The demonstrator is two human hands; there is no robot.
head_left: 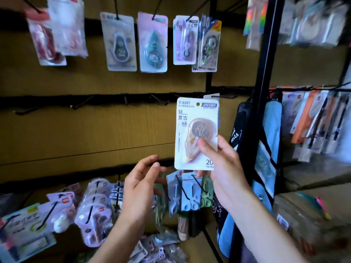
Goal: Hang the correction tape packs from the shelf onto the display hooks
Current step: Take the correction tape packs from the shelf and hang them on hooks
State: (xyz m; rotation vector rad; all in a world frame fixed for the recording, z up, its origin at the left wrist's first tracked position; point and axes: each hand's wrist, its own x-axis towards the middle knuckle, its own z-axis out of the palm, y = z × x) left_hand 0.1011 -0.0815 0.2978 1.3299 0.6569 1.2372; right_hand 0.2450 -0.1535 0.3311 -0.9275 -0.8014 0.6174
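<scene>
1. Closest to the camera: loose packs (152, 247) are piled on the shelf at the bottom of the view, so there looks to be more stock waiting to go up.

2. Left hand (141, 179) is empty, fingers loosely curled and relaxed, hovering just left of the pack and below it. Nothing in its grip.

3. Right hand (218, 158) has the correction tape pack (196, 132) pinched at its lower right corner, thumb pressed on the front of the blister, fingers behind the card. Held upright, face toward the camera.

4. The pack's hang hole sits near its top edge, right about level with the middle hook rail (95, 100). There's a hook (215, 96) just behind the top of the pack with a white card already on it.

5. So I'd say the step in hand is the actual hanging: pack picked, raised, not yet on a hook. Next move calls for lining the hole up with a hook tip and pushing the card back. Several hooks to the left on that rail look bare.

6. Farthest back: the top row of hung packs (152, 42) is already filled.
</scene>
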